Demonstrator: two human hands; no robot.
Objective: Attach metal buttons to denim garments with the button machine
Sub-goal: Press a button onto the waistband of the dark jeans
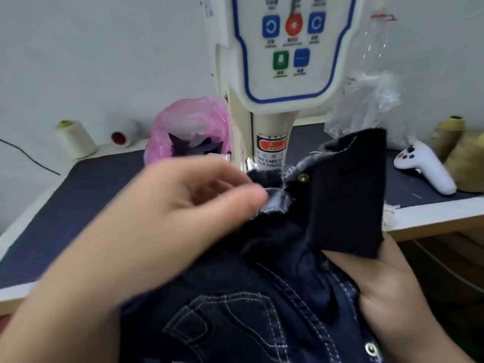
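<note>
- Down front, my right hand (377, 292) grips the denim garment (262, 297) from underneath.
- Left hand (167, 213), blurry, pinches its frayed edge.
- Brass button (303, 177) sits just before the button machine (277, 74).

Light is even and diffuse, fairly bright, no hard shadows on the white wall (91, 61). Soft shadow under the denim garment (262, 297), whose dark folds lose detail. Left hand (162, 218) is heavily motion-blurred, its fingers smeared; right hand (387, 292) is sharper. Button machine (282, 74) panel icons are soft, small labels unreadable. Mild glare on the clear plastic bag (366, 100) and pink bag (188, 119). Wide-angle distortion bends the table edge (432, 218) at both sides. Overall slightly soft, compressed.
</note>
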